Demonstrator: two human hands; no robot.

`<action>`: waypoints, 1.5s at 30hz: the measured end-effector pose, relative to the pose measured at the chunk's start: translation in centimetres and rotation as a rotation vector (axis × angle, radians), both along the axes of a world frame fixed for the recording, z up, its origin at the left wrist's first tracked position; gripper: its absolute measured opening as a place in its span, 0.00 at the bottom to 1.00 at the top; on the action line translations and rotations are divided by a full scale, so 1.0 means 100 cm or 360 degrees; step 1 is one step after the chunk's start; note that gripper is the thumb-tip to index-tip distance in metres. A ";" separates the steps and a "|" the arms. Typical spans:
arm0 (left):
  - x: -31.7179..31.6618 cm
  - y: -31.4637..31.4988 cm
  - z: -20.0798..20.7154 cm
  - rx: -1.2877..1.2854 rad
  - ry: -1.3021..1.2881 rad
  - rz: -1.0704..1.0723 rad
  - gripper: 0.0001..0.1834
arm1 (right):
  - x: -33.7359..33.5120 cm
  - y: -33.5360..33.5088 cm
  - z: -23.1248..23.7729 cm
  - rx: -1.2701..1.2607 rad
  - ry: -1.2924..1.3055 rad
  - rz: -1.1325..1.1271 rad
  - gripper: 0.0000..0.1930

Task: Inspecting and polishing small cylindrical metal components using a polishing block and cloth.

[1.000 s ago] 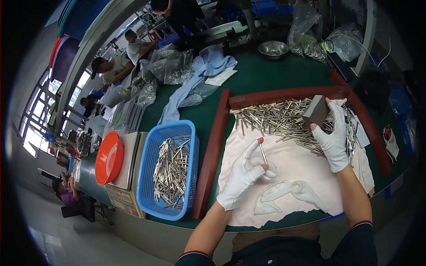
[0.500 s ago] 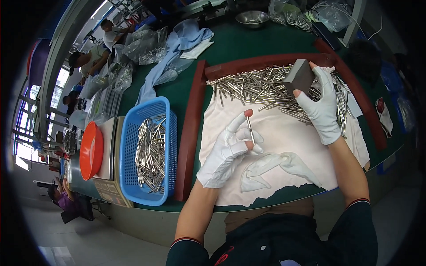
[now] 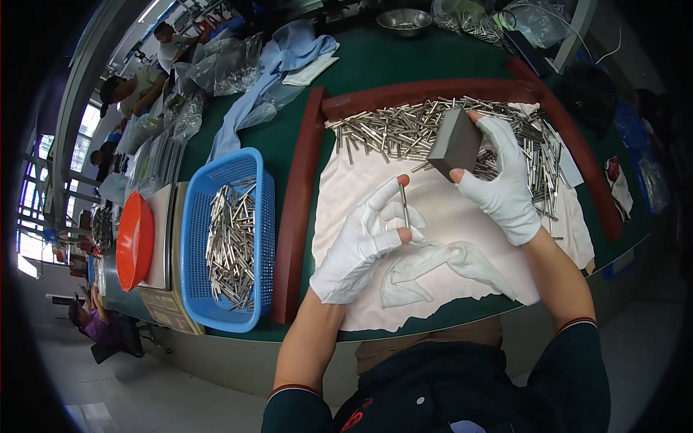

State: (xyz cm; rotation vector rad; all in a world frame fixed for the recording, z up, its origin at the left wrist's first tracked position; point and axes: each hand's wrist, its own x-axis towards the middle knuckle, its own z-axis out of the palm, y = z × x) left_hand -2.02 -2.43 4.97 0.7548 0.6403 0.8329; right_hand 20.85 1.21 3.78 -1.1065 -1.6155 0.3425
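Between the bare thumb and fingertip of my left hand (image 3: 364, 242) a slim metal pin (image 3: 404, 206) is pinched by its ends, nearly upright. My right hand (image 3: 503, 177) grips a dark grey rectangular block (image 3: 456, 141), thumb at its lower edge and a finger at its top. Both hands wear white gloves with some fingertips bare. The block is up and to the right of the pin, apart from it. Beyond it, a heap of metal pins (image 3: 393, 128) lies on a pale cloth (image 3: 346, 191). A crumpled white cloth (image 3: 440, 270) lies below the hands.
Dark red rails (image 3: 297, 209) border the cloth. Left of them stands a blue plastic basket (image 3: 189, 249) with many pins, then an orange-red bowl (image 3: 135, 242) on a scale (image 3: 164, 303). A metal bowl (image 3: 404, 23) and a blue cloth (image 3: 249, 108) lie farther back. Other people work at left.
My right hand has moved left with the grey block, bringing it closer to the pin, and the block has tilted. My left hand still pinches the pin. The whole view has shifted slightly.
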 end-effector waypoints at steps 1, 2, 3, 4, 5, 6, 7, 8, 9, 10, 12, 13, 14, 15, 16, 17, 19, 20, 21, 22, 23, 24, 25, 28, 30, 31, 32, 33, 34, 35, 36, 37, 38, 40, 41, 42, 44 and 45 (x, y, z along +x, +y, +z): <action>-0.002 0.001 -0.001 0.0053 0.0019 -0.0057 0.45 | -0.005 -0.004 0.003 -0.0008 -0.0074 0.0064 0.36; -0.004 0.001 -0.002 0.0107 0.0039 -0.0113 0.43 | -0.009 -0.007 0.006 -0.0016 -0.0148 0.0128 0.37; -0.004 0.001 -0.002 0.0108 0.0040 -0.0110 0.43 | -0.011 -0.009 0.008 -0.0015 -0.0148 0.0132 0.37; -0.004 0.001 -0.003 0.0155 0.0036 -0.0134 0.43 | -0.013 -0.011 0.009 0.0017 -0.0200 0.0169 0.38; -0.004 0.002 -0.003 0.0201 0.0032 -0.0157 0.44 | -0.014 -0.013 0.011 0.0048 -0.0252 0.0206 0.39; -0.004 0.002 -0.003 0.0202 0.0031 -0.0158 0.44 | -0.016 -0.015 0.013 0.0049 -0.0253 0.0205 0.39; -0.004 0.002 -0.002 0.0214 0.0041 -0.0166 0.45 | -0.017 -0.017 0.016 0.0076 -0.0302 0.0204 0.39; -0.004 0.001 -0.002 0.0226 0.0050 -0.0174 0.46 | -0.018 -0.018 0.017 0.0103 -0.0351 0.0205 0.40; -0.003 0.001 -0.001 0.0225 0.0051 -0.0170 0.46 | -0.019 -0.019 0.018 0.0103 -0.0351 0.0208 0.40; -0.001 0.000 0.001 0.0215 0.0045 -0.0159 0.46 | -0.019 -0.020 0.019 0.0144 -0.0375 0.0205 0.40; -0.001 0.001 0.001 0.0205 0.0035 -0.0146 0.47 | -0.019 -0.021 0.020 0.0185 -0.0403 0.0203 0.40; -0.002 0.002 0.001 0.0197 0.0027 -0.0173 0.47 | -0.019 -0.021 0.019 0.0226 -0.0423 0.0185 0.40; -0.004 0.002 0.000 0.0189 0.0018 -0.0200 0.47 | -0.020 -0.021 0.019 0.0267 -0.0443 0.0167 0.40; -0.004 0.001 0.001 0.0189 0.0019 -0.0195 0.47 | -0.020 -0.021 0.019 0.0267 -0.0442 0.0172 0.40; -0.003 0.001 0.003 0.0173 0.0031 -0.0174 0.46 | -0.020 -0.021 0.019 0.0248 -0.0450 0.0183 0.40; -0.003 0.000 0.004 0.0156 0.0043 -0.0154 0.46 | -0.019 -0.021 0.020 0.0228 -0.0457 0.0193 0.40; -0.004 0.002 0.004 0.0160 0.0055 -0.0163 0.46 | -0.018 -0.021 0.021 0.0210 -0.0466 0.0202 0.40; -0.005 0.002 0.005 0.0162 0.0070 -0.0172 0.45 | -0.019 -0.021 0.020 0.0193 -0.0473 0.0211 0.40; -0.006 0.002 0.006 0.0161 0.0071 -0.0170 0.45 | -0.019 -0.021 0.020 0.0192 -0.0472 0.0213 0.40; -0.005 0.001 0.008 0.0143 0.0079 -0.0152 0.45 | -0.019 -0.021 0.020 0.0127 -0.0433 0.0240 0.40; -0.005 0.000 0.009 0.0124 0.0088 -0.0135 0.44 | -0.019 -0.022 0.020 0.0061 -0.0393 0.0267 0.40; -0.006 0.000 0.008 0.0123 0.0087 -0.0135 0.44 | -0.020 -0.022 0.019 0.0060 -0.0393 0.0268 0.40; -0.006 0.000 0.005 0.0113 0.0099 -0.0115 0.45 | -0.020 -0.022 0.016 0.0038 -0.0362 0.0266 0.40; 0.000 -0.001 0.008 0.0094 0.0112 -0.0161 0.46 | -0.023 -0.023 0.017 0.0044 -0.0318 0.0278 0.39; 0.000 -0.002 0.008 0.0082 0.0115 -0.0221 0.47 | -0.023 -0.022 0.016 0.0069 -0.0301 0.0298 0.39; -0.001 -0.002 0.006 0.0098 0.0041 -0.0132 0.47 | -0.021 -0.020 0.017 0.0074 -0.0311 0.0298 0.39; -0.002 -0.002 0.005 0.0114 -0.0033 -0.0044 0.46 | -0.019 -0.019 0.018 0.0080 -0.0321 0.0299 0.39; -0.003 -0.002 0.005 0.0095 0.0011 -0.0049 0.45 | -0.020 -0.020 0.019 0.0080 -0.0325 0.0292 0.39; -0.001 -0.002 0.007 0.0095 0.0008 -0.0048 0.45 | -0.023 -0.022 0.019 0.0090 -0.0320 0.0283 0.39; 0.002 -0.003 0.011 0.0097 0.0061 -0.0092 0.45 | -0.024 -0.023 0.019 0.0099 -0.0315 0.0274 0.39; 0.004 -0.004 0.012 0.0099 0.0115 -0.0137 0.45 | -0.023 -0.023 0.020 0.0098 -0.0318 0.0275 0.39; 0.001 -0.003 0.011 0.0099 0.0115 -0.0135 0.45 | -0.023 -0.022 0.021 0.0111 -0.0321 0.0293 0.40; -0.003 -0.002 0.008 0.0097 0.0075 -0.0145 0.44 | -0.023 -0.022 0.022 0.0124 -0.0323 0.0312 0.40; -0.005 -0.002 0.008 0.0095 0.0033 -0.0153 0.44 | -0.021 -0.023 0.021 0.0117 -0.0334 0.0290 0.40; -0.004 -0.001 0.009 0.0122 0.0050 -0.0143 0.43 | -0.020 -0.024 0.021 0.0111 -0.0345 0.0267 0.40; -0.003 -0.001 0.011 0.0149 0.0066 -0.0132 0.42 | -0.023 -0.024 0.022 0.0110 -0.0348 0.0268 0.40; 0.001 -0.004 0.011 0.0115 0.0185 -0.0195 0.41 | -0.028 -0.026 0.026 0.0214 -0.0369 0.0257 0.40; 0.002 -0.006 0.012 0.0114 0.0108 -0.0163 0.41 | -0.025 -0.026 0.025 0.0210 -0.0372 0.0258 0.40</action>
